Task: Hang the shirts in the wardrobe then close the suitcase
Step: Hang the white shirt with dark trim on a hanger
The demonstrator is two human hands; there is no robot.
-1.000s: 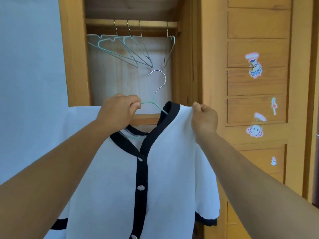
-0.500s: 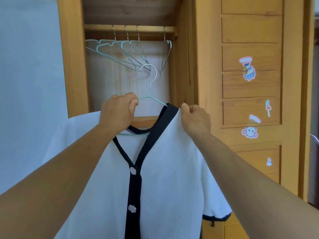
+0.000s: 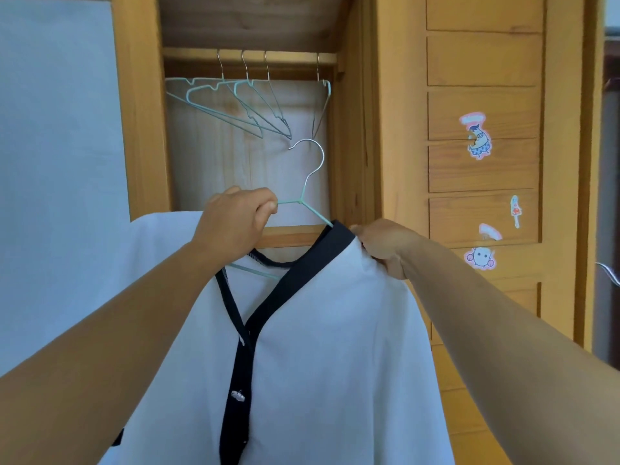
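Shirt (image 3: 335, 347) fabric is smooth white cloth with a broad black band along its V-neck and front placket, small pale buttons down the band, and it fills the near centre in front of the open wardrobe (image 3: 141, 129). It sits on a thin mint-green wire hanger (image 3: 303, 196) with a bare metal hook that curls up left, below the rail (image 3: 250, 57) and not yet on it. The left hand (image 3: 236, 219) is closed in a fist around the hanger's left arm beside the neck; the right hand (image 3: 382, 245) pinches the shirt's right shoulder cloth between curled fingers. Four empty hangers (image 3: 235, 105) of the same wire hang from the wooden rail at the far top. The wardrobe is warm honey-coloured wood, with a panelled door (image 3: 483, 162) on the right carrying cartoon stickers (image 3: 478, 135), and a pale blue wall (image 3: 57, 162) on the left. Compared with half a second ago, the hook has risen slightly closer to the rail and the shirt's neckline has shifted right.
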